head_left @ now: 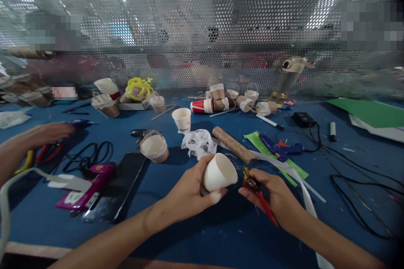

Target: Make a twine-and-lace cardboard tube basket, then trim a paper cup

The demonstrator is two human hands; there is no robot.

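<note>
My left hand [186,195] is closed around a white paper cup [219,172], tilted with its mouth facing up and to the right; the thumb wears a plaster. My right hand [277,199] grips red-handled scissors [260,197], whose blades point toward the cup's rim. Both hands hover just above the blue table [221,235]. A roll of brown twine [232,144] and crumpled white lace [198,142] lie just beyond the cup.
Another person's hand [41,134] rests at the left near red pliers and black cables. A blue glue gun [280,148] lies on a green paper strip. Several decorated cups, a pink glue gun [91,183], a black phone [118,185], a water bottle [287,80] and green card [369,111] lie about.
</note>
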